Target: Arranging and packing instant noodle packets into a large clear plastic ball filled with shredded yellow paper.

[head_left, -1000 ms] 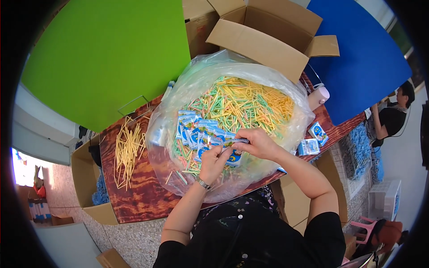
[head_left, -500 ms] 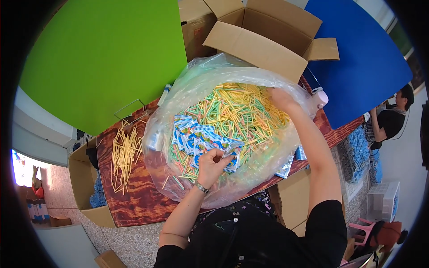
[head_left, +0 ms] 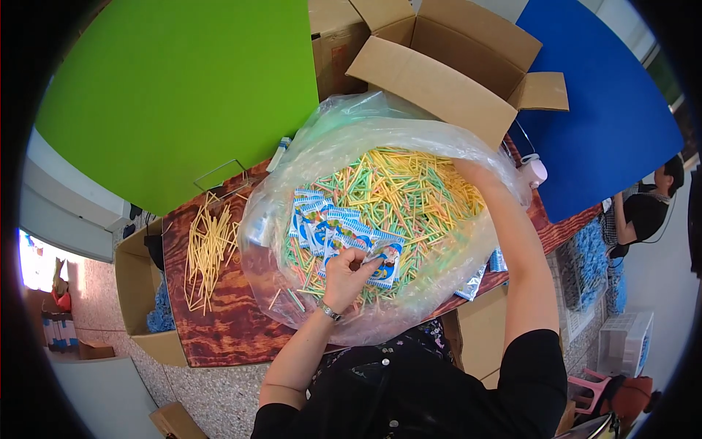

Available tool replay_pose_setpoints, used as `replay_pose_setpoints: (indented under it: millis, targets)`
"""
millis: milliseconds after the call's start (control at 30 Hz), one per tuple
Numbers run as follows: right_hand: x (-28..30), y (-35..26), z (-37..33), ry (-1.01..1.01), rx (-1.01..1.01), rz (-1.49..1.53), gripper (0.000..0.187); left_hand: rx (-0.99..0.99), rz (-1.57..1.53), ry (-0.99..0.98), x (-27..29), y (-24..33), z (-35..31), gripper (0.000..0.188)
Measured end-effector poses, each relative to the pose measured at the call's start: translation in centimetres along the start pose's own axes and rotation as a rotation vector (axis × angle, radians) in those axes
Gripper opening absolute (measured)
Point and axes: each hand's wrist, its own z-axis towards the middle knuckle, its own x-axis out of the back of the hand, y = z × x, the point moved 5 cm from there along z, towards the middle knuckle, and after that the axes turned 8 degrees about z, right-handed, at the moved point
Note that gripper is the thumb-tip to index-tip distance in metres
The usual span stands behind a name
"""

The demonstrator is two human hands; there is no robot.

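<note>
The left hand pinches a blue packet, with colored sticks past its fingers. I can't tell if the right hand is spread.

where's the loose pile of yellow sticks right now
In the head view, the yellow sticks lie on the left part of the table, left of the plastic bag and below the green board.

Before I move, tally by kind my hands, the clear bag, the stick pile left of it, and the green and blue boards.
Hands: 2 (left hand, right hand)
Clear bag: 1
Stick pile: 1
Boards: 2 (green board, blue board)
Total: 6
</note>
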Motion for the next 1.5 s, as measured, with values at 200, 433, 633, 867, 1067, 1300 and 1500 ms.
replay_pose_setpoints:
  millis: [200, 433, 633, 867, 1067, 1300, 1500]
  targets:
    - [4.4, -2.6, -3.1, 0.013, 0.015, -0.08, 0.041, -0.014, 0.031, 0.002, 0.2, 1.2, -0.5, 0.017]
    - [2.6, -4.9, -6.1, -0.631, -0.261, 0.415, 0.028, -0.027, -0.074, 0.023, 0.3, -0.7, -0.4, 0.016]
    - [-0.2, -9.1, -13.7, -0.781, -0.523, 1.288, 0.032, 0.022, -0.293, -0.006, 0.6, -0.8, -0.1, 0.02]
    - [-1.3, -10.7, -15.2, -0.894, -0.48, 1.496, 0.024, 0.053, -0.394, -0.039, 0.6, -1.6, -0.4, 0.009]
    - [-0.1, -11.6, -14.5, -0.918, -0.443, 1.335, 0.024, 0.048, -0.403, -0.021, 1.0, -1.8, -0.6, 0.007]
    - [1.7, -8.5, -10.7, -0.773, -0.268, 0.763, 0.027, 0.028, -0.371, -0.044, 1.5, -2.6, -0.6, 0.008]
    - [3.0, -5.9, -9.0, -0.523, -0.282, 0.602, 0.021, 0.04, -0.397, -0.01, 2.1, -2.7, -1.0, 0.008]
